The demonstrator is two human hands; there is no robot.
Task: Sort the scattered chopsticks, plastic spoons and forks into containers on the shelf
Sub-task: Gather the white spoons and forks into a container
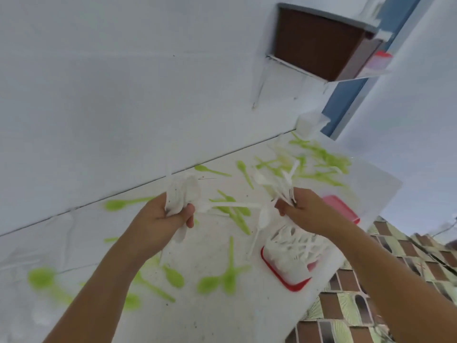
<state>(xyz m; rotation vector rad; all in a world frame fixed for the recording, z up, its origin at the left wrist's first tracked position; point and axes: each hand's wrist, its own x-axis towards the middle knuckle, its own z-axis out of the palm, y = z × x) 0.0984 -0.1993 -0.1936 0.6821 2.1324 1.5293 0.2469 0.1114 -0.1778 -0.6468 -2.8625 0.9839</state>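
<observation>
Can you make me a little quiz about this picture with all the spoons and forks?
1. True or false: the left hand and the right hand each grip white cutlery.
2. Most loose spoons on the shelf are: A green, B blue, C black.
3. Fill in: the tray holding the white pile is coloured ____.
Key: 1 true; 2 A; 3 red.
</observation>
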